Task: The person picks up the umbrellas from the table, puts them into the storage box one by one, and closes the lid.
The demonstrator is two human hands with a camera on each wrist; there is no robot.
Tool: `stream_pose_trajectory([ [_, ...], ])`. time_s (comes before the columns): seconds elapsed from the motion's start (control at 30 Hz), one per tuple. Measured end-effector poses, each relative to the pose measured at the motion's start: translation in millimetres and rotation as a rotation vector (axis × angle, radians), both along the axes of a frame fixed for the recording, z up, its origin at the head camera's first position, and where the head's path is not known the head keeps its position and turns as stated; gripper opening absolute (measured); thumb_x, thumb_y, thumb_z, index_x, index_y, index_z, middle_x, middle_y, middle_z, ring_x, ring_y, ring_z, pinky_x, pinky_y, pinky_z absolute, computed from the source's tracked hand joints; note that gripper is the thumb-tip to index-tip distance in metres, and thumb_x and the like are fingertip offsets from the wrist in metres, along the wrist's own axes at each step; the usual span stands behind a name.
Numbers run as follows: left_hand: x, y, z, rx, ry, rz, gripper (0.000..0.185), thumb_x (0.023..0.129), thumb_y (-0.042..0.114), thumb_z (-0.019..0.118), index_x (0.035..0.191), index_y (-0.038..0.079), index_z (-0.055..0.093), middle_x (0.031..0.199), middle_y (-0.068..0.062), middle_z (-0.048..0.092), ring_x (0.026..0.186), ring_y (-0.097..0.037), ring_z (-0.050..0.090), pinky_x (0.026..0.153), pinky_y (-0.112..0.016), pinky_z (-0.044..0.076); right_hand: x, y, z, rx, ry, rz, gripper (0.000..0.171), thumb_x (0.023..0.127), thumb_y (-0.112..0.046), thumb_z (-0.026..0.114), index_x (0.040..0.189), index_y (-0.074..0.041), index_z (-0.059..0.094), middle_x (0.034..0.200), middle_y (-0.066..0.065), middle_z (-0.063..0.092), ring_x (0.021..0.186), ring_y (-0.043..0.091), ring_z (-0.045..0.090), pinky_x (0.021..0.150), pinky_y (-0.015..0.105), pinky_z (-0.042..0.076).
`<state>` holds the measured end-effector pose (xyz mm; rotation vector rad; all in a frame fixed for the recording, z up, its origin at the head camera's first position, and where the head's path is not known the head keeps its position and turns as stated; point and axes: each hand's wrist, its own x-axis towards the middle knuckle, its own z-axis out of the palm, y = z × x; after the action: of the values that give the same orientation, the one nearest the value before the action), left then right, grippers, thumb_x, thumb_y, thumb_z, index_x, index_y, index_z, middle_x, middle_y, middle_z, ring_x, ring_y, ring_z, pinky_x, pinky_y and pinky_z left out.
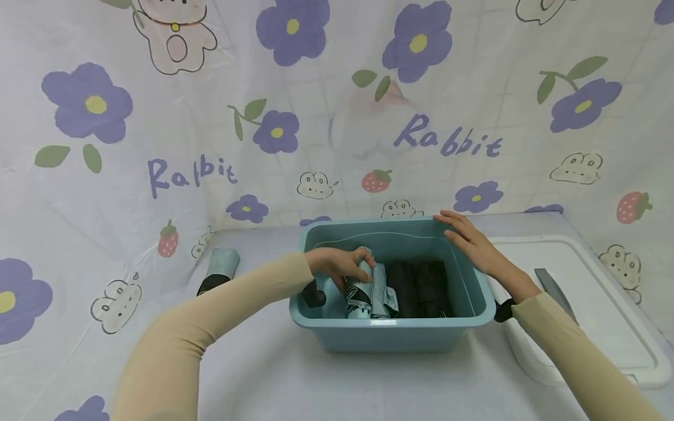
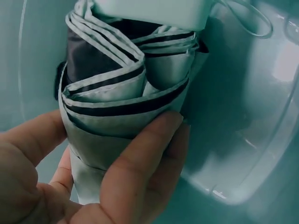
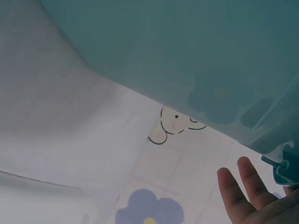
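Inside a blue plastic bin [image 1: 389, 338], my left hand [image 1: 339, 266] grips a folded pale blue umbrella [image 1: 360, 295]. In the left wrist view, thumb and fingers close round the umbrella's pleated fabric [image 2: 107, 121], which shows black lining; its pale handle [image 2: 154, 11] is at the top. Another pale blue folded bundle [image 1: 380, 292] lies right beside it. Dark folded bundles [image 1: 418, 289] fill the bin's right part. My right hand [image 1: 476, 248] rests at the bin's back right rim, fingers extended; the right wrist view shows its fingers [image 3: 252, 184] beside the bin wall.
A pale blue and black rolled bundle [image 1: 223, 263] lies on the table left of the bin, partly behind my left arm. To the right lies a white lid [image 1: 547, 251] with a grey strip [image 1: 555, 292]. A patterned cloth [image 1: 337, 158] hangs behind.
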<state>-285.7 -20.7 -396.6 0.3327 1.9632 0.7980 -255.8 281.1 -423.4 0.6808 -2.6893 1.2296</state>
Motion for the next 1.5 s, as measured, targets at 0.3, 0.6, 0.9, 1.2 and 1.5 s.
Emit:
stream_pose_trajectory([
  [0.3,2.4,-2.3,-18.4,-0.041,0.035,-0.004,0.040,0.094,0.013,0.054,0.127,0.012,0.033,0.120,-0.012,0.034,0.094,-0.027,0.053,0.082,-0.049,0.051,2.2,-2.8,2.6,0.007,-0.011,0.001,0.043,0.101,-0.016,0.038,0.142,-0.004,0.034,0.150,0.020,0.019,0.135,0.043,0.018,0.099,0.069,0.017],
  [0.6,-1.4,2.4,-24.8,-0.080,0.030,0.023,0.040,0.093,0.009,0.054,0.127,0.009,0.033,0.117,-0.013,0.034,0.099,-0.027,0.048,0.081,-0.046,0.052,2.6,-1.6,1.5,0.003,-0.005,-0.006,0.043,0.101,-0.019,0.037,0.141,-0.004,0.034,0.150,0.020,0.019,0.135,0.045,0.017,0.099,0.070,0.016],
  [0.9,-5.2,-0.1,-28.5,-0.112,0.075,0.033,0.037,0.091,-0.001,0.053,0.123,0.000,0.035,0.105,-0.009,0.034,0.092,-0.024,0.042,0.076,-0.039,0.052,1.8,-1.3,1.3,-0.007,-0.008,-0.001,0.044,0.101,-0.020,0.037,0.142,-0.005,0.034,0.150,0.019,0.018,0.136,0.044,0.016,0.099,0.070,0.016],
  [1.2,-4.7,0.0,-30.1,-0.126,0.102,0.007,0.040,0.090,0.000,0.056,0.123,0.000,0.035,0.103,-0.012,0.038,0.088,-0.026,0.047,0.070,-0.037,0.054,2.1,-1.1,0.2,-0.012,-0.014,0.000,0.044,0.101,-0.020,0.037,0.142,-0.003,0.033,0.150,0.020,0.018,0.136,0.045,0.015,0.099,0.070,0.015],
  [1.5,-5.5,-1.7,-19.8,-0.127,0.090,-0.030,0.038,0.094,0.011,0.052,0.126,0.002,0.034,0.122,-0.014,0.035,0.111,-0.030,0.044,0.085,-0.042,0.051,3.0,-3.0,2.2,-0.009,-0.005,0.003,0.043,0.101,-0.018,0.037,0.141,-0.004,0.035,0.149,0.020,0.019,0.135,0.044,0.017,0.099,0.069,0.016],
])
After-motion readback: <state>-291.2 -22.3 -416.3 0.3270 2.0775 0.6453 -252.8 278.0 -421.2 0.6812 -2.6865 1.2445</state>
